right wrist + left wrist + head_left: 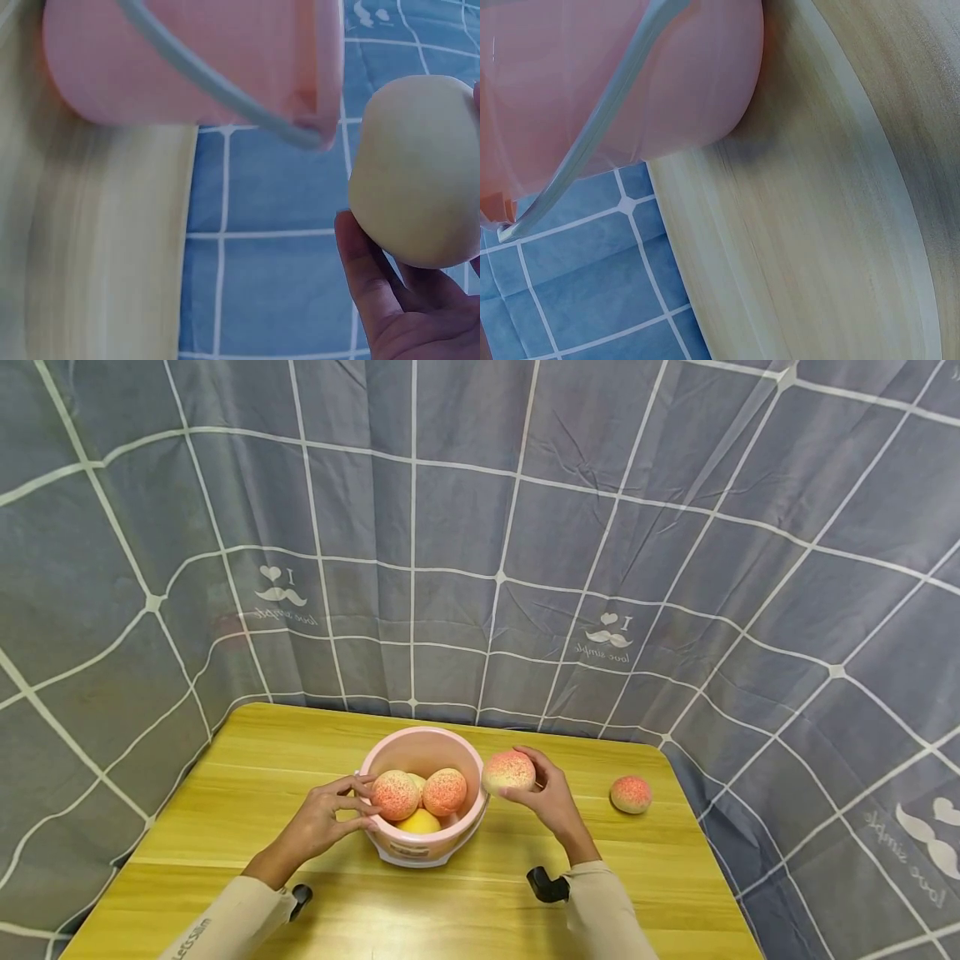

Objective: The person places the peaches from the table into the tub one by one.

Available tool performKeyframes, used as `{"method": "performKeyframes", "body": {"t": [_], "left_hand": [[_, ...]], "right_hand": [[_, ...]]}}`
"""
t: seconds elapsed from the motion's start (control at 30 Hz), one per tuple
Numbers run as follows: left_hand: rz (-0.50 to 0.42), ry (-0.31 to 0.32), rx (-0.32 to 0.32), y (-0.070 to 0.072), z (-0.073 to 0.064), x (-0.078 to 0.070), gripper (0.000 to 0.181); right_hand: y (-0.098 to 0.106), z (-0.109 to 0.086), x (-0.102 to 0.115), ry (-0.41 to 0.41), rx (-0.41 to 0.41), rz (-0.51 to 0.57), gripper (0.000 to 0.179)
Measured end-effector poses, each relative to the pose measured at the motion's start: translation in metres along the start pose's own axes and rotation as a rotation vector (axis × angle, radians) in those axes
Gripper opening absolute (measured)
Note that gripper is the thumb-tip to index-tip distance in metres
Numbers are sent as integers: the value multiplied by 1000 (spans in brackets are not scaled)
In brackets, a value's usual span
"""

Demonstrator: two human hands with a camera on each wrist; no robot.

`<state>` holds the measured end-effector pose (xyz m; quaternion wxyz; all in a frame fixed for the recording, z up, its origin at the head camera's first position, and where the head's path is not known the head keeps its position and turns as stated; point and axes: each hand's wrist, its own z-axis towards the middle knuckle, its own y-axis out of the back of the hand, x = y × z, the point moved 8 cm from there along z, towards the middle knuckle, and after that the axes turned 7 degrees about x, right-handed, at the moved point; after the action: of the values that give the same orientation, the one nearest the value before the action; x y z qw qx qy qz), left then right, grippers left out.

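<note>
A pale pink bucket (423, 739) with a grey handle (592, 139) stands on the table. Inside it lie several fruits, among them a red-speckled peach (446, 791) and a yellow fruit (419, 822). Over the bucket's left rim, my left hand (327, 810) holds another speckled peach (395, 795) by its left side; the left wrist view does not show this grip. To the right of the bucket, my right hand (552, 795) grips a peach (509, 772) above the table, fingers around its far side and thumb below. Its pale underside faces the right wrist camera.
One more peach (631, 794) lies on the right part of the yellow wooden table (277, 743). A grey curtain with a white grid (457, 527) hangs behind the table and along both sides.
</note>
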<state>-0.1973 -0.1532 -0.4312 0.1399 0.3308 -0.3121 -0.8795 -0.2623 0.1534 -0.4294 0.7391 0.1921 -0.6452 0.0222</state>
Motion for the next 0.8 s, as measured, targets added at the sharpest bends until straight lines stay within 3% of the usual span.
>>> {"method": "performKeyframes", "body": {"t": [0.4, 0.63, 0.8], "left_hand": [[12, 8, -8, 2, 1, -2, 27], [13, -3, -14, 2, 0, -2, 27], [15, -8, -16, 2, 1, -2, 28]], "right_hand": [[-28, 11, 16, 16, 82, 28, 67], [-48, 5, 49, 40, 152, -11, 64], [-61, 6, 50, 39, 199, -23, 66]]}}
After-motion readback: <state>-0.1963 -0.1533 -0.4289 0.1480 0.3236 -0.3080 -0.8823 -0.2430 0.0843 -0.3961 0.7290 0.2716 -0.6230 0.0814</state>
